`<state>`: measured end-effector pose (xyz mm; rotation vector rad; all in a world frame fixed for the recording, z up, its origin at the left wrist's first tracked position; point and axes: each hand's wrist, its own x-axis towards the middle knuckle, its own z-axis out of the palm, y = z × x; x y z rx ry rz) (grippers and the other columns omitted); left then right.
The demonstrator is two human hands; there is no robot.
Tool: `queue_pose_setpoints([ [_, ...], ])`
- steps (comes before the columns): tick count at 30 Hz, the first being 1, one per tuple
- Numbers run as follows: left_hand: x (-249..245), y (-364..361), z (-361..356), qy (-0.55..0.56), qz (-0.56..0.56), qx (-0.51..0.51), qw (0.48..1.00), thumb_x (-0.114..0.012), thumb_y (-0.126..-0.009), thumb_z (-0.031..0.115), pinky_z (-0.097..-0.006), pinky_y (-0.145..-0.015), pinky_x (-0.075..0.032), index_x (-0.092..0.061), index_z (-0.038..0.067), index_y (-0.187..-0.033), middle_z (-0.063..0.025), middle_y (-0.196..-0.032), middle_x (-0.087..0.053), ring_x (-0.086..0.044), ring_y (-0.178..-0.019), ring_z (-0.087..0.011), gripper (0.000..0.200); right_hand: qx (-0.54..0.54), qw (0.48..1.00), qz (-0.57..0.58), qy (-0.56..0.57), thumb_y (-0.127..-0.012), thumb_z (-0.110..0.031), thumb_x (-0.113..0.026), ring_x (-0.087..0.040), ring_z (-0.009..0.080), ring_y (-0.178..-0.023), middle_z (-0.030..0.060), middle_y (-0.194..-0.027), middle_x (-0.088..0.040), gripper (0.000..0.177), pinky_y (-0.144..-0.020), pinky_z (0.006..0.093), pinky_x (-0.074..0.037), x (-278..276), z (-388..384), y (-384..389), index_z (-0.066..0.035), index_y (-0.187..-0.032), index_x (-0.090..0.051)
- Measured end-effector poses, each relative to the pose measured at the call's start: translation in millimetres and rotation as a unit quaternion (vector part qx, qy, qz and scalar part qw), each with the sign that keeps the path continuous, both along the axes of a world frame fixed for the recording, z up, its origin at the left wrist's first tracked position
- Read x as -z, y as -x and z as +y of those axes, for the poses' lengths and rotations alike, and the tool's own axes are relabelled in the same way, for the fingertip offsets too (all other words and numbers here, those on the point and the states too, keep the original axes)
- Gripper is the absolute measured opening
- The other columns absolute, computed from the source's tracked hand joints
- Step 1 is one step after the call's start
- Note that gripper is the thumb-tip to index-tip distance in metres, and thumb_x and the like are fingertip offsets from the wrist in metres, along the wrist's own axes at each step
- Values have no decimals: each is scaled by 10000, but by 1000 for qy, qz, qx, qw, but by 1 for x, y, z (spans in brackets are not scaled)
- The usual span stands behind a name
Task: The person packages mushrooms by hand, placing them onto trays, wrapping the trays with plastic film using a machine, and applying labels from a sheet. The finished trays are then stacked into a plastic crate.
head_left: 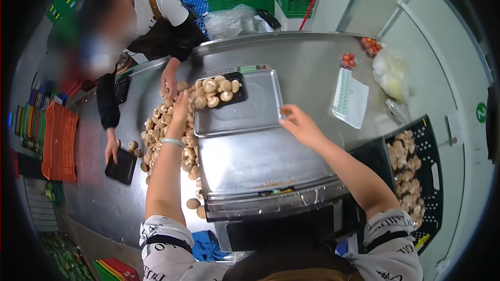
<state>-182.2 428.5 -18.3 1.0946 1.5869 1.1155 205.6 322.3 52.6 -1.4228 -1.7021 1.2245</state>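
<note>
My left hand (180,108) reaches over the mushroom pile (159,130), its fingers stretched out beside a filled black tray. Brown-capped mushrooms (210,86) are heaped in that black tray (241,97), which sits on the left back part of a metal weighing pan (234,117). At the pan's right edge is my right hand (301,125), thumb and fingers apart and the fingertips right at the rim. The pan rests on a scale, with its green-lit display (252,68) at the back.
Across the table, a co-worker's hand (169,78) is at the mushrooms; the other holds an empty black tray (121,166). At right are a printed sheet (350,98), red tomatoes (348,61) and a dark crate (429,177) of packed mushrooms. An orange basket (60,143) stands left.
</note>
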Motion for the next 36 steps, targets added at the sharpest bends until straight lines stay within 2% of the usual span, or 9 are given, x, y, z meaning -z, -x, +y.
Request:
queue_pose_setpoints([
  [3, 17, 1, 37, 10, 49, 35, 998, -407, -981, 432, -327, -1083, -297, -397, -68, -1371, -203, -1411, -429, -402, -1316, -271, 634, 18, 1000, -6, 0, -901, -304, -605, -566, 263, -1105, 171, -1276, -533, 539, -917, 367, -457, 46, 88, 48, 1, -1310, -429],
  [8, 49, 6, 74, 8, 197, 127, 972, -443, -960, 401, -360, -1033, -361, -432, -81, -1329, -251, -1338, -487, -484, -1244, -325, 607, 55, 996, -64, -23, -803, -82, -582, -545, 368, -1138, 227, -1226, -565, 465, -952, 411, -434, 112, 175, 94, 7, -1251, -496],
  [12, 33, -31, 58, 42, 246, 97, 963, -503, -927, 387, -386, -985, -394, -480, -7, -1300, -265, -1252, -541, -517, -1197, -344, 542, 66, 995, -52, -53, -758, 32, -542, -570, 327, -1090, 204, -1193, -588, 512, -932, 386, -445, 131, 175, 97, 5, -1267, -484],
  [17, 16, -55, 14, -11, 174, 109, 979, -557, -915, 360, -358, -890, -438, -483, -2, -1288, -182, -1117, -560, -554, -1001, -288, 525, 89, 994, -46, -53, -756, 87, -511, -620, 228, -943, 158, -1162, -604, 589, -831, 324, -490, 91, 125, 62, -30, -1329, -443],
  [22, -35, -90, -86, -11, 54, 182, 982, -586, -911, 370, -307, -896, -427, -449, -18, -1316, -136, -1114, -530, -513, -1037, -211, 578, 67, 997, 3, 23, -762, 93, -520, -628, 156, -737, 110, -1106, -619, 620, -686, 274, -502, 42, 31, 8, -43, -1359, -424],
  [26, -44, -105, -162, 69, -56, 277, 957, -741, -785, 374, -342, -993, -394, -319, 0, -1425, -171, -1263, -457, -490, -1114, -240, 853, 83, 996, -12, 26, -769, 109, -513, -619, 125, -763, 102, -1105, -616, 609, -690, 251, -495, 33, -52, -17, -28, -1356, -430],
  [28, -33, -105, -187, 60, -57, 307, 948, -842, -671, 236, -324, -898, -483, -304, 18, -1435, -155, -1238, -448, -510, -1087, -219, 960, 104, 993, -16, 46, -770, 115, -513, -619, 125, -788, 105, -1119, -612, 601, -707, 250, -498, 39, -86, -26, -15, -1351, -432],
  [32, -36, -114, -212, 50, -61, 297, 951, -837, -652, 90, -303, -829, -524, -316, 24, -1426, -125, -1218, -454, -548, -1004, -193, 935, 133, 990, 45, 13, -751, 117, -498, -620, 228, -911, 165, -1216, -578, 600, -827, 308, -491, 55, -126, -27, -14, -1334, -446],
  [36, -29, -124, -221, 18, -27, 303, 952, -802, -714, 43, -327, -843, -536, -262, 16, -1444, -106, -1197, -489, -595, -988, -197, 908, 147, 989, -7, -12, -747, 120, -496, -598, 262, -1035, 182, -1229, -566, 584, -882, 327, -476, 64, -133, -28, 7, -1318, -453],
])
